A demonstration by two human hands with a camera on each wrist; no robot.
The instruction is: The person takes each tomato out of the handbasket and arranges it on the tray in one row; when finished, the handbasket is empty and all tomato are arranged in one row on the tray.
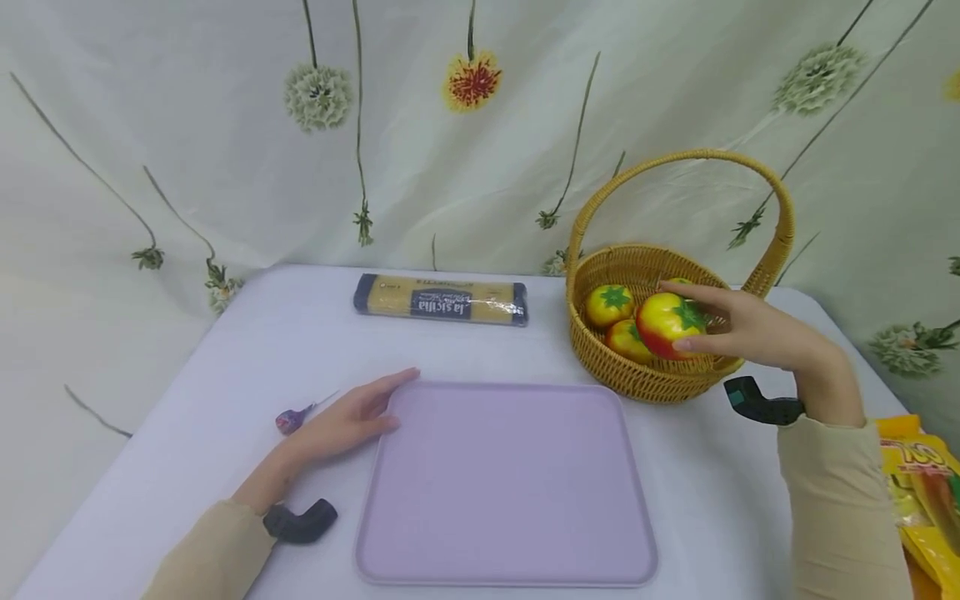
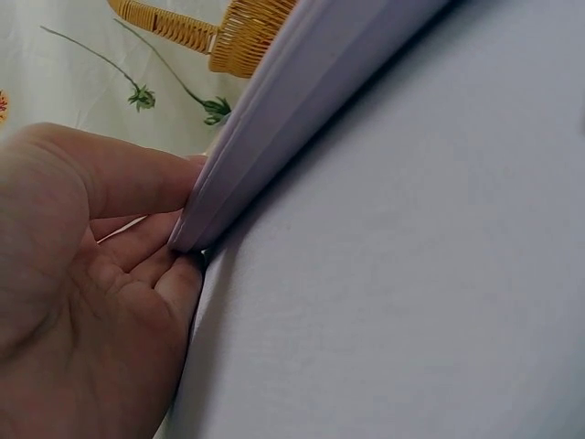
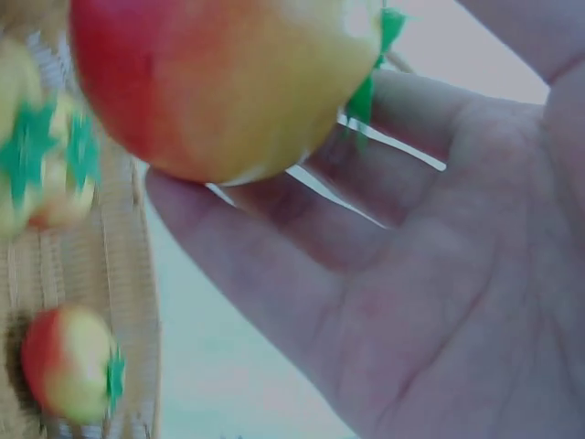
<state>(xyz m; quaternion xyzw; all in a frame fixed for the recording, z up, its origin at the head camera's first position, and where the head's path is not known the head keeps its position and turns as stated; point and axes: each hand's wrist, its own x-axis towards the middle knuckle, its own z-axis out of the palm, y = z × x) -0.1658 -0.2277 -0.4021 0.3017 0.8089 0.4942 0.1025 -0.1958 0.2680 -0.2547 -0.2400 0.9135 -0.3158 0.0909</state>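
Note:
My right hand (image 1: 757, 327) holds a yellow-and-red tomato (image 1: 666, 323) with a green star-shaped leaf top, over the right side of a wicker basket (image 1: 637, 385). In the right wrist view, the fingers support the tomato (image 3: 228, 82) and the palm is turned to the camera. More such tomatoes (image 1: 609, 306) lie inside the basket. On the left, my left hand (image 1: 348, 423) grips the far left corner of a lilac tray (image 1: 510, 483). The left wrist view has the thumb against the tray's rim (image 2: 247, 137) and the other fingers round the corner.
A spaghetti packet (image 1: 441, 300) lies at the back of the white table. Beside the left hand is a purple-wrapped lollipop (image 1: 291, 421). The basket's tall handle (image 1: 697, 155) arches above it. Yellow packages (image 1: 922, 492) sit at the right edge. A flowered cloth (image 1: 225, 125) hangs behind.

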